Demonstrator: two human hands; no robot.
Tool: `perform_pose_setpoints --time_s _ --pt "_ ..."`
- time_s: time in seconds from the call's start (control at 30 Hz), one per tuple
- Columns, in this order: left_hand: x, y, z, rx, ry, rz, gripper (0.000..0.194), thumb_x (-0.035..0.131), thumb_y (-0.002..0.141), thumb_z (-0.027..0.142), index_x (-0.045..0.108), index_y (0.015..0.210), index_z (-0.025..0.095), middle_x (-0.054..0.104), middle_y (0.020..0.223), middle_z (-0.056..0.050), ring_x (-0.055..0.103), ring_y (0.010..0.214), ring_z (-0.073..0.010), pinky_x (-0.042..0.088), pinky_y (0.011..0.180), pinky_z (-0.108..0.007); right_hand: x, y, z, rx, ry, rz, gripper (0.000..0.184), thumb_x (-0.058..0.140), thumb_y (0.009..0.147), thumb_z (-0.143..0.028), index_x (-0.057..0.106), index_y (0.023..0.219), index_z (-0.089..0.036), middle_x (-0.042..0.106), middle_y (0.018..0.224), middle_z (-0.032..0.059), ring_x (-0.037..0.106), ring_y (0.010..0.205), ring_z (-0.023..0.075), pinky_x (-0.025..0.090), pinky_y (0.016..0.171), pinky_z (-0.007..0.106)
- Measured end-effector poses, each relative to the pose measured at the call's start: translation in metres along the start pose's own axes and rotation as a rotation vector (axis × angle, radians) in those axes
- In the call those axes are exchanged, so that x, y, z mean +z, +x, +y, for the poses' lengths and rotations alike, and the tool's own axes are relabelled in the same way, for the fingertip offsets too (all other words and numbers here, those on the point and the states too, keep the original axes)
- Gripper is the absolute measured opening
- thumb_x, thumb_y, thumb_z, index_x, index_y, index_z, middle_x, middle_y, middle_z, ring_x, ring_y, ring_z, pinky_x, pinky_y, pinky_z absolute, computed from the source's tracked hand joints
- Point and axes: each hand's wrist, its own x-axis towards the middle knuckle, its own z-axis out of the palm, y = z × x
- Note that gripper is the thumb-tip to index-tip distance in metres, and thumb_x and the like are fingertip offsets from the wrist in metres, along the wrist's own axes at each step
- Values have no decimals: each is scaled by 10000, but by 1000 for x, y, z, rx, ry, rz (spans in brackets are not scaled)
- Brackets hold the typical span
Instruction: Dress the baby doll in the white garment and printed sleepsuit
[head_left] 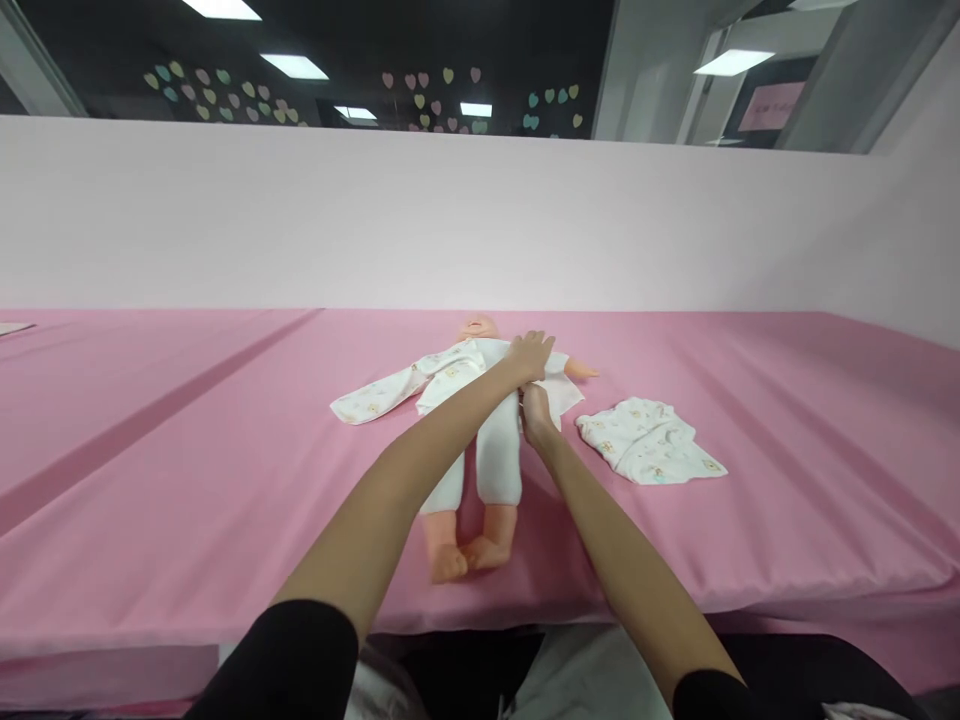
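Observation:
A baby doll (499, 450) with a white cloth body and bare plastic feet lies on its back, head away from me. A white printed baby shirt (379, 395) is partly on it: one long sleeve stretches out to the left, and shirt cloth also shows under the doll's right-side arm. That arm's plastic hand (581, 369) is uncovered. My left hand (531, 355) rests over the doll's chest and upper arm, fingers spread. Just below it, my right hand (535, 410) is closed at the doll's side on the shirt's edge; its fingertips are partly hidden.
A folded white printed garment (649, 442) lies right of the doll on the pink padded table (187, 480). Behind stands a white wall (450, 220) below a dark window with heart stickers. The table's front edge is close to my lap. Something flat and pale (13, 328) lies far left.

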Motion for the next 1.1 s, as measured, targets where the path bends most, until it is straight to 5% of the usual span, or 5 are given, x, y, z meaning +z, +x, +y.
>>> perform_pose_setpoints --time_s 0.13,0.27,0.5,0.83,1.1 --pt "28 20 -18 -52 -13 -74 608 720 706 238 454 1247 163 492 1325 -146 380 1278 -279 191 1089 -483 -1 -5 -1 -121 -212 -24 145 371 672 -158 476 578 -194 493 541 -19 465 543 133 401 543 246" --pt "24 19 -30 -117 -123 -78 470 630 790 336 466 1188 149 591 1183 -138 558 1079 -264 391 946 -414 -13 -4 -3 -350 -641 -86 272 364 713 -110 625 689 -187 650 816 29 571 808 173 437 784 276" --pt "19 6 -45 -160 -336 97 628 552 835 373 279 1337 112 587 1169 -147 577 1049 -238 435 854 -293 -16 48 -2 -271 -1024 123 357 371 840 -151 622 1089 -101 601 1136 152 529 1094 222 361 965 304" --pt "12 -24 -44 -2 -268 198 681 435 885 172 110 1466 315 448 1280 -106 582 971 -210 431 820 -303 -21 96 13 -42 -1187 209 531 514 804 -283 446 1255 -12 505 1243 259 393 1233 356 167 1037 580" --pt "14 -27 -42 -129 -47 127 593 274 928 149 176 1419 466 467 1142 -88 553 977 -249 446 774 -347 -56 95 -4 -97 -1015 396 374 478 775 -178 579 1132 -131 626 1047 158 578 994 276 429 850 395"
